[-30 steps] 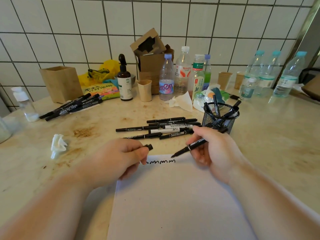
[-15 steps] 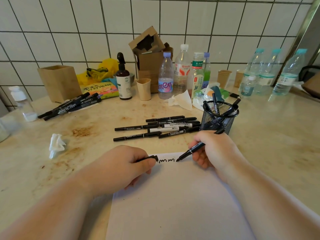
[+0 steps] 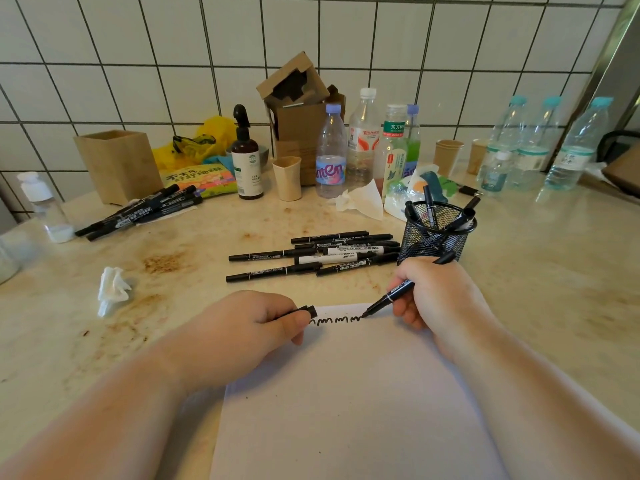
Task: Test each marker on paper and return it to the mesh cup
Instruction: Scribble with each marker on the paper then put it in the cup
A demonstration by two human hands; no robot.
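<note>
A white sheet of paper lies in front of me with a black squiggle near its top edge. My right hand grips an uncapped black marker, its tip touching the right end of the squiggle. My left hand rests on the paper's top left corner and pinches the black marker cap. The black mesh cup stands just beyond my right hand with several markers in it. Several more black markers lie in a loose row left of the cup.
Another pile of markers lies at the back left beside a wooden box. Bottles, paper cups, a cardboard box and crumpled tissues stand along the tiled wall and on the stained counter.
My right hand lowered the marker tip from above the paper onto the squiggle's right end. My left hand moved right with the cap onto the paper's corner.
</note>
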